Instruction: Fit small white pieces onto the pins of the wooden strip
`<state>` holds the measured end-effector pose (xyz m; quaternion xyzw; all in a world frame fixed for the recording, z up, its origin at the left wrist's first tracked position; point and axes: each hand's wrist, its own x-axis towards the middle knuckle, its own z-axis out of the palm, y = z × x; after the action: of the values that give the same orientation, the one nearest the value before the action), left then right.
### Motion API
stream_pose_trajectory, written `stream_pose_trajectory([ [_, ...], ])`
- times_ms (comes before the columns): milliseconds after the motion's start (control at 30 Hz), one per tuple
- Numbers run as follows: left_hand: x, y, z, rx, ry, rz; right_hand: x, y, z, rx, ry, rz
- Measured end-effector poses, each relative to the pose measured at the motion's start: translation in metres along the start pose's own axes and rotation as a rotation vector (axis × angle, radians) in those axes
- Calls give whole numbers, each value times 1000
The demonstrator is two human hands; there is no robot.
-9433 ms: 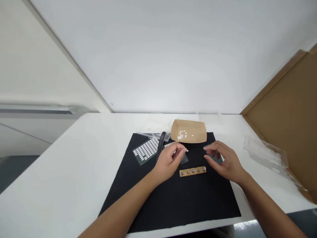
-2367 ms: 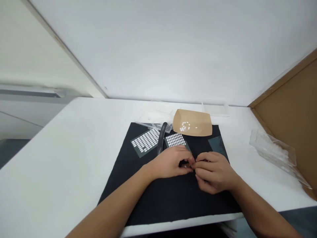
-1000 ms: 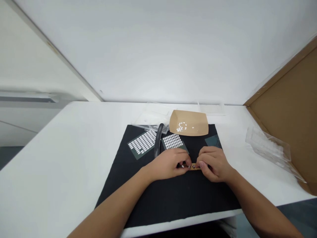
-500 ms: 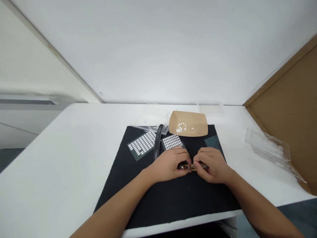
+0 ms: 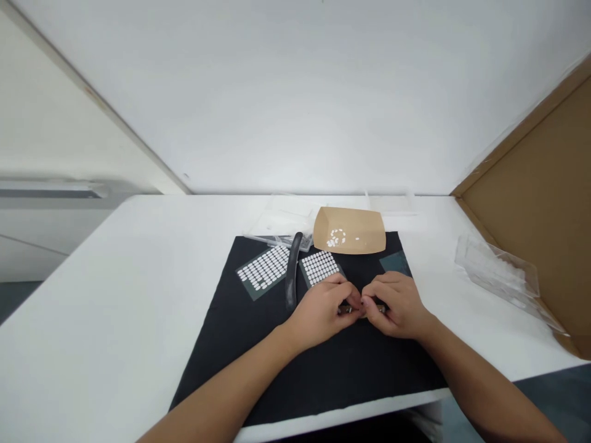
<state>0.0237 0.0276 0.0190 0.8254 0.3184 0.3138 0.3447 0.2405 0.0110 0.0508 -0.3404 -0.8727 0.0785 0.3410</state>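
Observation:
A narrow brown strip with small shiny metal parts (image 5: 345, 310) lies low over the black mat (image 5: 323, 375), mostly hidden by fingers. My left hand (image 5: 321, 311) is closed on it, thumb and fingers pinched near its middle. My right hand (image 5: 399, 306) pinches the strip from the other side, fingertips touching or almost touching those of the left. Whether something tiny sits between the fingertips is hidden. Left of my left hand rests a curved black bar (image 5: 292, 274). Beside it are two dark sheets of white oval stickers, the left sheet (image 5: 265, 269) and the right sheet (image 5: 319, 266).
A tan paper tray (image 5: 364, 224) with several small white ovals stands behind my hands. Clear plastic boxes (image 5: 286, 215) lie at the back. Another clear plastic piece (image 5: 501, 271) is at right, near a cardboard panel (image 5: 535, 184). A dark green sheet (image 5: 394, 263) lies behind my right hand.
My left hand has slid right along the strip, bringing its fingertips up to the right hand's. My right hand stays nearly in place. The camera view has shifted slightly.

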Motion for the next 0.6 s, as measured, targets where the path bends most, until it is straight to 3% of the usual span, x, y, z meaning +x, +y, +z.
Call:
stream_pose_trajectory([
  [167,-1,2,-3,-2,-37,17,-3,3,-4,41,107,49],
  [367,0,0,-3,4,-75,60,-2,11,-12,54,-51,-40],
  [600,1,-4,-4,31,-103,147,1,11,-12,48,-90,-68],
])
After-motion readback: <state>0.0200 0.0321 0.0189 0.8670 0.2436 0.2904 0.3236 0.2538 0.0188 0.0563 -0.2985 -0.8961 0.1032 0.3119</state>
